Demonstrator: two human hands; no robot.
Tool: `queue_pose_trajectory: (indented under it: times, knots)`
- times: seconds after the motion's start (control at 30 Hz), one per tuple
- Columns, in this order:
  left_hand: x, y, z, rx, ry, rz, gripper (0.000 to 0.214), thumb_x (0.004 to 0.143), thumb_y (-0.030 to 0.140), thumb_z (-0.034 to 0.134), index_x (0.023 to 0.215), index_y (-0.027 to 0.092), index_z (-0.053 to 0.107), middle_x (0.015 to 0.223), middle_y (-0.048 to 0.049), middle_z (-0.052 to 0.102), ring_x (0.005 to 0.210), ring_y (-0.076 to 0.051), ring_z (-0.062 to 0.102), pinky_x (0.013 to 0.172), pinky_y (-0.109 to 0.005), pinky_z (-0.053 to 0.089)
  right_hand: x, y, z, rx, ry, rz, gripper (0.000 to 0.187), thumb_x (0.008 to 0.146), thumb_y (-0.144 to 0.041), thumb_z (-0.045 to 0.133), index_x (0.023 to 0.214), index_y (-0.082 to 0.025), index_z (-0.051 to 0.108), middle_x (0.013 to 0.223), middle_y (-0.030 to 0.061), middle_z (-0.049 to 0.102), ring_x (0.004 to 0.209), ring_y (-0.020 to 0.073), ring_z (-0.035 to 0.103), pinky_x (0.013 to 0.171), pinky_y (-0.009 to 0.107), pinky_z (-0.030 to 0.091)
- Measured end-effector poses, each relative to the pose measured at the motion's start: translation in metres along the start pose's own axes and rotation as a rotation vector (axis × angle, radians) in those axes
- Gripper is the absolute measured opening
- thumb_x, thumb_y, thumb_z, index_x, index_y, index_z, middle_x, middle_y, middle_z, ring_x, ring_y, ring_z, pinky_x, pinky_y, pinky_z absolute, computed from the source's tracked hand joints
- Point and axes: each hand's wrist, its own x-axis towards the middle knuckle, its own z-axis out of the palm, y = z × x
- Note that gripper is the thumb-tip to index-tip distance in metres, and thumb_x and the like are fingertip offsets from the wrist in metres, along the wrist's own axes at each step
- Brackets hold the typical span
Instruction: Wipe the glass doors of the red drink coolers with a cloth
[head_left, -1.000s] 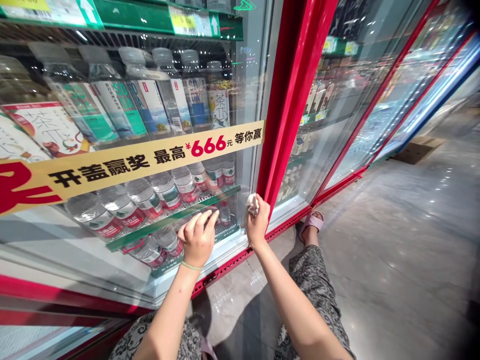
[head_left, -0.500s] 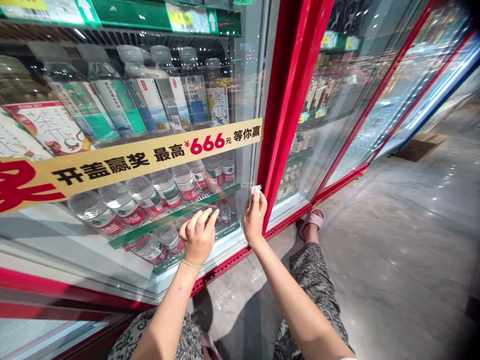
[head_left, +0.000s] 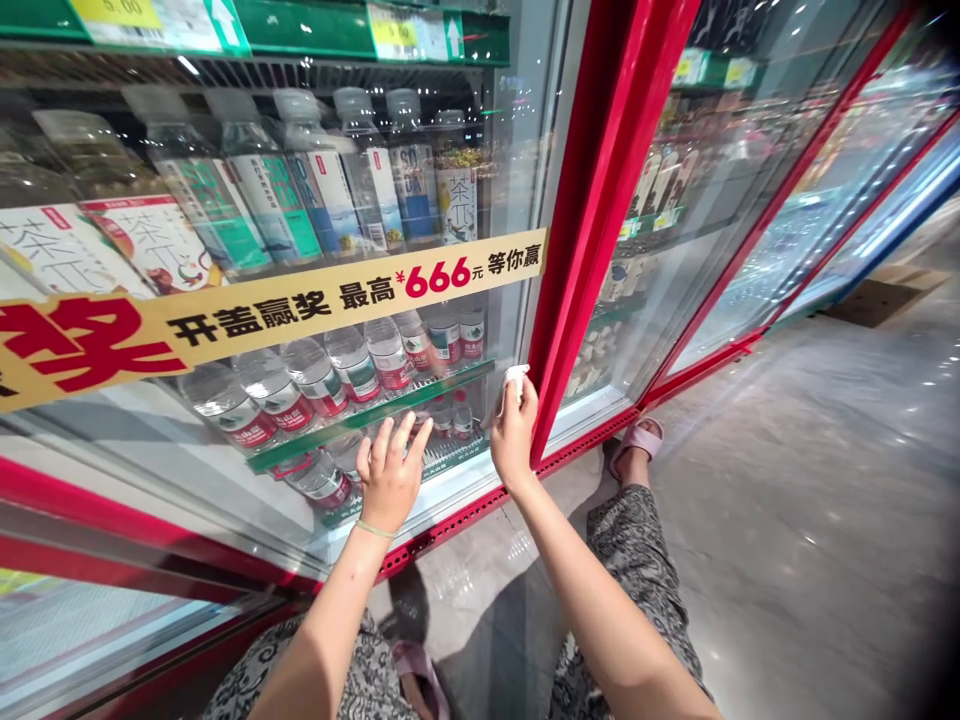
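Note:
My right hand (head_left: pixel 514 432) is closed around a crumpled white tissue or cloth (head_left: pixel 516 376). It is at the right side of the glass door (head_left: pixel 517 330), beside the red frame (head_left: pixel 581 250). My left hand (head_left: pixel 393 472) is to its left with fingers spread, holding nothing, at the lower part of the glass; whether its fingertips touch the pane I cannot tell. A yellow banner (head_left: pixel 330 305) with red and black lettering crosses the door above both hands. Behind the glass stand rows of water bottles (head_left: pixel 326 385) with red labels.
Taller drink bottles (head_left: pixel 262 190) fill the shelf above the banner. More red-framed glass doors (head_left: pixel 720 250) run off to the right. A cardboard box (head_left: pixel 881 293) lies on the grey floor (head_left: pixel 817 480) at the far right. My feet in pink slippers (head_left: pixel 639 440) are below.
The door, banner and bottles have shifted to the right in the view. My left hand's fingers have spread wider. My right hand still holds the white tissue or cloth near the frame.

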Motion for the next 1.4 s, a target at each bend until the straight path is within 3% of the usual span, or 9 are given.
queue_pose_trajectory:
  times: [0.13,0.3,0.57,0.73,0.83,1.0,1.1,1.27,1.4]
  knots:
    - [-0.014,-0.007,-0.001,-0.001,-0.074,-0.008,0.070,0.097,0.018,0.060,0.158,0.041,0.035,0.152,-0.0075,0.057,0.145,-0.028,0.048,0.127,-0.050,0.010,-0.020,-0.026,0.012,-0.006,-0.019,0.020,0.076,0.097,-0.004,0.033,0.167,-0.029,0.014,0.171,0.0155,0.018,0.161,0.0290,0.018,0.125,0.058,0.034]
    - [-0.022,-0.016,-0.008,-0.047,-0.114,-0.085,0.070,0.096,0.021,0.061,0.158,0.042,0.035,0.156,-0.0101,0.053,0.151,-0.033,0.041,0.127,-0.062,0.007,-0.075,-0.043,0.027,0.092,-0.260,-0.205,0.077,0.099,-0.005,0.042,0.163,-0.042,0.023,0.170,0.0054,0.031,0.158,0.0261,0.027,0.125,0.054,0.037]
    - [-0.030,-0.029,-0.014,-0.031,-0.111,-0.117,0.072,0.095,0.021,0.064,0.158,0.043,0.035,0.156,-0.0109,0.052,0.153,-0.036,0.037,0.125,-0.069,0.006,-0.018,-0.029,0.009,0.039,-0.046,0.139,0.083,0.090,0.000,0.035,0.167,-0.027,0.015,0.176,0.0106,0.000,0.162,0.0282,0.007,0.130,0.057,0.022]
    - [-0.031,-0.030,-0.015,-0.016,-0.121,-0.102,0.071,0.096,0.022,0.062,0.158,0.041,0.036,0.158,-0.0109,0.050,0.154,-0.035,0.035,0.126,-0.067,0.005,-0.076,-0.054,0.030,0.090,-0.245,-0.141,0.088,0.090,0.004,0.036,0.165,-0.037,0.017,0.175,0.0063,0.015,0.161,0.0262,0.013,0.128,0.056,0.029]
    - [-0.034,-0.034,-0.019,-0.031,-0.119,-0.121,0.068,0.096,0.021,0.061,0.157,0.040,0.039,0.159,-0.0106,0.049,0.154,-0.035,0.034,0.127,-0.067,0.006,-0.075,-0.041,0.027,0.106,-0.290,-0.274,0.086,0.091,0.004,0.038,0.162,-0.042,0.027,0.171,0.0040,0.029,0.160,0.0246,0.022,0.126,0.055,0.033]
    - [-0.043,-0.039,-0.021,-0.073,-0.115,-0.152,0.064,0.096,0.021,0.060,0.156,0.040,0.043,0.157,-0.0107,0.051,0.154,-0.035,0.034,0.126,-0.069,0.007,-0.012,-0.002,0.005,0.070,-0.050,0.049,0.082,0.088,0.002,0.036,0.163,-0.031,0.029,0.174,0.0086,0.016,0.161,0.0260,0.018,0.129,0.058,0.024]
    - [-0.043,-0.036,-0.019,-0.074,-0.128,-0.159,0.063,0.097,0.022,0.060,0.155,0.039,0.044,0.158,-0.0122,0.050,0.155,-0.037,0.032,0.125,-0.072,0.008,-0.016,-0.009,0.012,0.048,0.037,0.139,0.081,0.090,0.000,0.036,0.165,-0.027,0.022,0.175,0.0116,0.008,0.162,0.0275,0.012,0.129,0.060,0.020]
    - [-0.041,-0.031,-0.014,-0.041,-0.134,-0.153,0.066,0.096,0.020,0.061,0.156,0.040,0.042,0.159,-0.0138,0.048,0.156,-0.040,0.029,0.122,-0.076,0.010,-0.078,-0.043,0.030,0.083,-0.268,-0.239,0.084,0.092,0.002,0.034,0.166,-0.036,0.017,0.173,0.0081,0.023,0.162,0.0242,0.014,0.126,0.054,0.032]
    - [-0.041,-0.033,-0.017,-0.052,-0.158,-0.156,0.069,0.095,0.017,0.061,0.156,0.041,0.040,0.160,-0.0138,0.046,0.155,-0.039,0.030,0.123,-0.075,0.009,-0.058,-0.035,0.020,0.105,-0.252,-0.304,0.073,0.096,-0.002,0.034,0.159,-0.039,0.038,0.162,0.0052,0.044,0.157,0.0226,0.030,0.124,0.052,0.038]
